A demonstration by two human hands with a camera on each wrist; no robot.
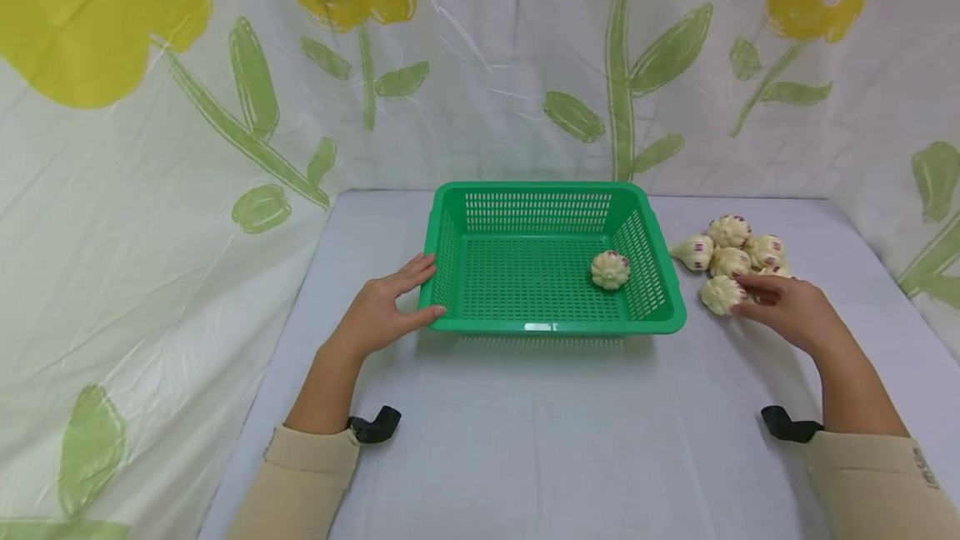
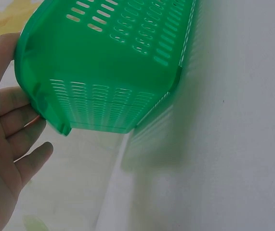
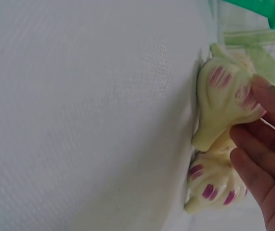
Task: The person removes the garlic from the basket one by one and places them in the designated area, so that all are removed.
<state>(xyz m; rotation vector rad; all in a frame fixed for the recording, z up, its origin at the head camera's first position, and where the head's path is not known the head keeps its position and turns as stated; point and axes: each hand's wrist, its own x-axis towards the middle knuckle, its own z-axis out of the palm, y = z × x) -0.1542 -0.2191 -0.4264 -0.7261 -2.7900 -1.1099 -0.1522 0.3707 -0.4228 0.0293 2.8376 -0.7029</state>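
Observation:
The green plastic basket (image 1: 555,327) stands on the table, with one garlic bulb (image 1: 610,270) in its right part. At the basket's left rim rests my left hand (image 1: 378,311); its fingers and thumb touch the edge, fairly straight, as the left wrist view also shows against the basket wall (image 2: 103,62). To the right of the basket, my right hand (image 1: 795,311) pinches a cream garlic bulb with purple marks (image 1: 720,296) between thumb and fingers. In the right wrist view this bulb (image 3: 224,94) appears at the fingertips, low at the table surface.
Several more garlic bulbs (image 1: 730,261) lie clustered just beyond and beside my right hand, partly hidden by it. A white cloth covers the table (image 1: 525,440). Behind and at the sides hangs a curtain (image 1: 480,90) with yellow flowers and green leaves.

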